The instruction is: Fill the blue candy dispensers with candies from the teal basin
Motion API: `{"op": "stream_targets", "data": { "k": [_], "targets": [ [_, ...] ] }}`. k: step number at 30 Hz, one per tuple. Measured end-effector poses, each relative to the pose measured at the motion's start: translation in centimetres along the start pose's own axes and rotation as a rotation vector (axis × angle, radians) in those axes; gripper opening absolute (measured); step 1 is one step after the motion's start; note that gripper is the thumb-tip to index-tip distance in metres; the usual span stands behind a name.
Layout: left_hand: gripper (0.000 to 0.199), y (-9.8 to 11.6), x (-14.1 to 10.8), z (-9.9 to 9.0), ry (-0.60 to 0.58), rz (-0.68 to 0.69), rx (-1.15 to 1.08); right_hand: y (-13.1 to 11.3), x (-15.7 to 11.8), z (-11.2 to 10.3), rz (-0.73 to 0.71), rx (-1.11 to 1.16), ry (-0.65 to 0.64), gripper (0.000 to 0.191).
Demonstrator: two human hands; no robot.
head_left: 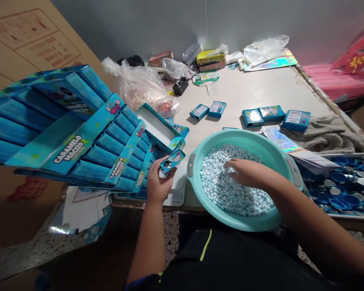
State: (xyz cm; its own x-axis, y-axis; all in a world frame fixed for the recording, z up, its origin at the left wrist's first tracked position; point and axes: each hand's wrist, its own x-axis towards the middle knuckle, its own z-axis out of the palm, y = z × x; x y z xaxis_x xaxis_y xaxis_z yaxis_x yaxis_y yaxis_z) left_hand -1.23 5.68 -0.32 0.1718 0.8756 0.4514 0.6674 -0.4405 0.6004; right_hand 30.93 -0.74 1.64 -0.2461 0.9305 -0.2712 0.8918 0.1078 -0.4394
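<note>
Hands (249, 172) number two, left hand (159, 184) holding one box (176, 159).

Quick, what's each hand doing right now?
Left hand: closed around a small blue box.
Right hand: partly curled, at the pale pieces in the turquoise tub; can't tell if it grips any.

The pale table (269, 87) carries a teal basin (242, 139) at its front edge, a white scale (175, 199) left of it and a tray (348, 217) of blue caps (348, 199) on the right. Farther back lie small blue boxes (217, 109), a grey cloth (330, 133), a hand fan (206, 78) and plastic bags (139, 87).
</note>
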Motion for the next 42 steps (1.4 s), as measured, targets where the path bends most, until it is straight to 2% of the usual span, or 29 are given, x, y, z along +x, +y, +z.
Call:
{"op": "stream_targets", "data": {
  "k": [2, 3, 6, 8, 9, 11, 12, 13, 14, 15, 16, 18, 20, 21, 23, 27, 30, 34, 37, 42],
  "targets": [
    [0.045, -1.9, -0.9, 0.0, 0.022, -0.205, -0.062, -0.2, 0.0, -0.2, -0.001, -0.017, -0.092, 0.041],
    [0.046, -2.6, -1.2, -0.1, 0.015, -0.257, -0.075, -0.3, -0.1, -0.3, -0.01, -0.024, -0.132, 0.042],
    [0.065, -3.4, -1.6, -0.5, -0.026, -0.251, -0.041, -0.8, -0.1, -0.3, -0.061, -0.047, -0.204, 0.047],
    [0.083, -2.1, -2.1, -1.0, 0.064, -0.171, 0.018, -1.2, -0.2, 0.1, -0.089, -0.08, -0.211, 0.05],
    [0.087, -0.8, -2.4, -1.2, 0.174, -0.103, 0.055, -1.4, -0.3, 0.3, -0.095, -0.104, -0.211, 0.051],
    [0.082, 2.3, -3.4, -1.5, 0.437, 0.089, 0.109, -1.9, -0.4, 0.9, -0.106, -0.144, -0.221, 0.052],
    [0.076, 4.1, -3.9, -1.5, 0.505, 0.221, 0.114, -2.0, -0.5, 1.2, -0.111, -0.152, -0.23, 0.054],
    [0.069, 5.8, -4.3, -1.3, 0.47, 0.365, 0.089, -2.1, -0.5, 1.5, -0.117, -0.152, -0.239, 0.055],
    [0.061, 7.4, -4.6, -1.0, 0.351, 0.506, 0.04, -2.0, -0.5, 1.7, -0.122, -0.146, -0.245, 0.055],
    [0.053, 8.7, -4.8, -0.4, 0.159, 0.616, -0.021, -1.8, -0.4, 1.9, -0.127, -0.134, -0.25, 0.05],
    [0.045, 9.9, -4.8, 0.3, -0.044, 0.67, -0.068, -1.5, -0.3, 2.0, -0.144, -0.117, -0.259, 0.04],
    [0.036, 11.4, -4.4, 2.2, -0.399, 0.605, -0.064, -0.7, 0.1, 2.1, -0.199, -0.07, -0.284, 0.018],
    [0.039, 12.2, -3.9, 3.9, -0.616, 0.432, 0.019, 0.1, 0.5, 2.0, -0.221, -0.052, -0.303, 0.019],
    [0.044, 12.3, -3.7, 4.6, -0.681, 0.357, 0.064, 0.4, 0.6, 1.8, -0.204, -0.065, -0.304, 0.02],
    [0.048, 12.6, -3.3, 5.3, -0.779, 0.275, 0.138, 0.8, 0.5, 1.3, -0.15, -0.098, -0.293, 0.019],
    [0.032, 13.1, -2.5, 5.2, -0.956, 0.241, 0.222, 1.2, 0.1, 0.7, -0.172, -0.046, -0.216, 0.021],
    [0.025, 13.6, -1.9, 4.9, -1.024, 0.223, 0.255, 1.7, 0.0, 0.6, -0.192, -0.024, -0.166, 0.023],
    [0.019, 13.9, -1.5, 5.0, -1.059, 0.185, 0.283, 2.0, 0.0, 0.5, -0.164, -0.014, -0.149, 0.024],
    [0.019, 13.9, -1.4, 5.0, -1.08, 0.222, 0.283, 2.1, -0.1, 0.4, -0.149, -0.005, -0.122, 0.026],
    [0.017, 13.4, -1.5, 4.9, -1.017, 0.302, 0.213, 2.4, -0.3, 0.4, -0.084, -0.037, -0.058, 0.026]
  ]
}}
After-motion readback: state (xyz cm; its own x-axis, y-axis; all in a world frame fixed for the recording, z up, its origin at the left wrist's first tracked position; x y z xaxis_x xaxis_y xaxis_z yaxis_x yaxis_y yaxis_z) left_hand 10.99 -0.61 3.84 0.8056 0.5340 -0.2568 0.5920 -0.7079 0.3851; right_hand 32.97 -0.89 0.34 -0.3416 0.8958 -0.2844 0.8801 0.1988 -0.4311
